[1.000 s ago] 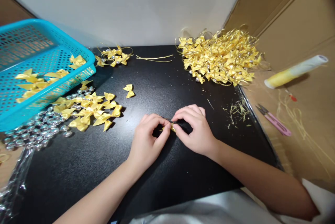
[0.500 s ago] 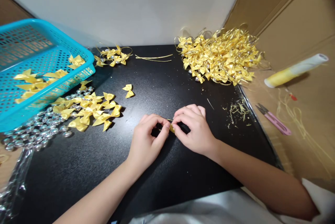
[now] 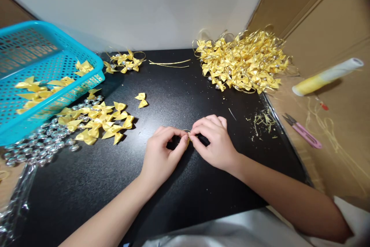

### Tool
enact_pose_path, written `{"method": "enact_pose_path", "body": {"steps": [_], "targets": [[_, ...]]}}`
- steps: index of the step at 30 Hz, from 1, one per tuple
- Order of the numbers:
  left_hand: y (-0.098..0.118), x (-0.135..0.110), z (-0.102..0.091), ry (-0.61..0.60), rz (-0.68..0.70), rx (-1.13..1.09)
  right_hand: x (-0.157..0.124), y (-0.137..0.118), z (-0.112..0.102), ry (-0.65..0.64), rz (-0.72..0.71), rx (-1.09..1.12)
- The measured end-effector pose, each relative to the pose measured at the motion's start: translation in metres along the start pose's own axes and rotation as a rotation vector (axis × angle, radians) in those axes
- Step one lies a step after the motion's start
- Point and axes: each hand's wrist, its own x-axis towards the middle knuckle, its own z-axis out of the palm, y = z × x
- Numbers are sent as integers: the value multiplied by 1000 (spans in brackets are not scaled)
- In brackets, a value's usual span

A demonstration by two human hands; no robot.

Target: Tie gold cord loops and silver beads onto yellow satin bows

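Note:
My left hand (image 3: 164, 147) and my right hand (image 3: 213, 142) meet over the middle of the black table (image 3: 185, 197). Both are closed, thumb against fingertips, pinching a thin gold cord (image 3: 186, 130) whose curve shows just above the fingertips. A bit of yellow shows between the thumbs, but the fingers hide most of what is held. One yellow ribbon bow (image 3: 142, 100) lies alone beyond my left hand. Farther left is a loose group of yellow bows (image 3: 96, 121), beside many silver beads (image 3: 37, 143).
A blue basket (image 3: 100, 68) with bows stands at left. Finished-looking bows with cord loops form a big heap (image 3: 243, 62) at back right, a small one (image 3: 125, 61) at back left. Gold cord lengths (image 3: 169, 63), clippings (image 3: 264, 121), pink-handled snips (image 3: 303, 131) and a tube (image 3: 326, 77) lie around.
The hands stay in nearly the same place. Between the fingertips, less of the yellow piece shows now, and the cord's curve has shifted slightly.

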Motion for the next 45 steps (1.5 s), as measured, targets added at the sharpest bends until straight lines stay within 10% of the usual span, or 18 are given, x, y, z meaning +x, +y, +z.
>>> {"method": "enact_pose_path", "body": {"steps": [45], "targets": [[5,2,1,-25,-91,-51,-1,-1,-2,14,11,-27]]}}
